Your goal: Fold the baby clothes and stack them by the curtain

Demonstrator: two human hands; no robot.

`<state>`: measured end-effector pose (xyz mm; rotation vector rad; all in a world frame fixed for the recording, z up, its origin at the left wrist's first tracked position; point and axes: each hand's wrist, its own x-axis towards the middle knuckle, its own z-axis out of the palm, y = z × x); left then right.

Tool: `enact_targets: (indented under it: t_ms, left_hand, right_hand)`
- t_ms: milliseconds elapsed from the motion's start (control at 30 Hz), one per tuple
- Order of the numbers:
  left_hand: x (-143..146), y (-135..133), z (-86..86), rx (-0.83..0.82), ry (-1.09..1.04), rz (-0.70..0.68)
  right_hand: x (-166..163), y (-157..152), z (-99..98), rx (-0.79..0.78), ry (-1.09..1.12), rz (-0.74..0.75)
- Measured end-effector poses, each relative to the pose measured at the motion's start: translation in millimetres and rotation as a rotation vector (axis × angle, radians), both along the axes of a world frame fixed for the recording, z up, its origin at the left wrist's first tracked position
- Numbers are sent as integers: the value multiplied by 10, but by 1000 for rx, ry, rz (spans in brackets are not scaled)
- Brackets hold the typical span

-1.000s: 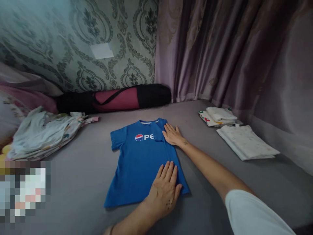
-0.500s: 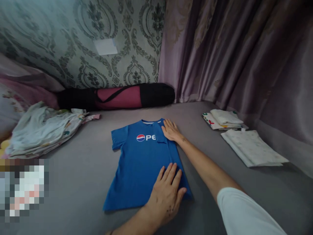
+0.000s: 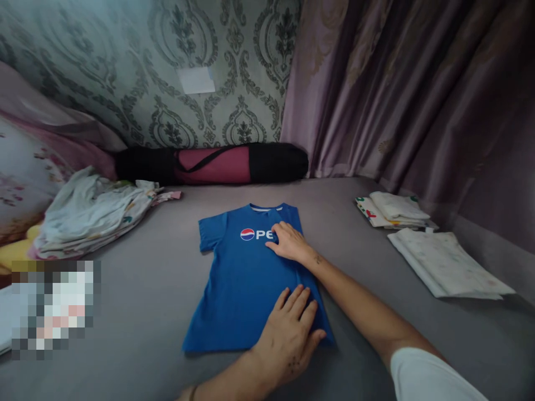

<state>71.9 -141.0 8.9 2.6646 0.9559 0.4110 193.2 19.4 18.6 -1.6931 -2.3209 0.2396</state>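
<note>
A blue T-shirt (image 3: 238,289) with a round red, white and blue logo and the letters "PE" lies flat, its neck away from me. The sleeve on its right side is folded inward over the chest, covering the rest of the lettering. My right hand (image 3: 288,242) rests on this folded sleeve, fingers bent and thumb apart from them. Lower down, my left hand (image 3: 288,331) lies flat on the shirt near its bottom right corner, fingers stretched out. The shirt's left sleeve (image 3: 213,231) is spread outward.
Folded light cloths (image 3: 447,262) and a second small folded stack (image 3: 397,207) lie on the right of the grey sheet (image 3: 146,301). A heap of pale clothes (image 3: 96,211) is at left. A black and maroon long bag (image 3: 217,165) lies along the wall. Curtains hang at right.
My right hand has moved left and slightly nearer, from the shirt's shoulder edge onto the folded sleeve, with its fingers now bent. My left hand stays flat near the hem. The view has shifted slightly.
</note>
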Motion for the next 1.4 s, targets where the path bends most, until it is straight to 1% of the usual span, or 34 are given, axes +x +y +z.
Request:
enact_targets:
  t_ms: [100, 233, 333, 433, 567, 667, 767, 867, 967, 1100, 1167, 1267, 1400]
  left_hand:
    - [-7, -10, -16, -5, -2, -1]
    - [-13, -10, -32, 13, -10, -7]
    - [-12, -5, -28, 22, -4, -10]
    - [-9, -7, -16, 15, 13, -15]
    - [-4, -11, -4, 14, 27, -12]
    - [-2, -5, 8, 5, 35, -21]
    - [-4, 3, 23, -4, 39, -24]
    - [-10, 1, 9, 3, 25, -18]
    - [-20, -13, -45, 37, -11, -11]
    - [-40, -21, -94, 70, -31, -16]
    - [-49, -17, -81, 60, -29, -29]
    - [-53, -12, -35, 41, -63, -75]
    - [-38, -21, 8, 27, -84, -141]
  right_hand:
    - [-35, -74, -27, -22, -29, -21]
    - [29, -20, -62, -29, -74, -23]
    - [90, -6, -67, 6, -20, -14]
    - [137, -58, -55, 52, 37, 12]
    - [180, -78, -12, 43, 52, 74]
    - [202, 63, 11, 96, 70, 1]
    - [205, 295, -26, 136, 41, -76]
    - [182, 485, -140, 42, -49, -80]
    - [153, 563, -286, -64, -113, -117]
    - [167, 605, -410, -50, -92, -128]
    - [232, 674, -409, -29, -23, -123]
    - [425, 847, -345, 20, 75, -150]
    - [707, 1039, -280, 60, 82, -204]
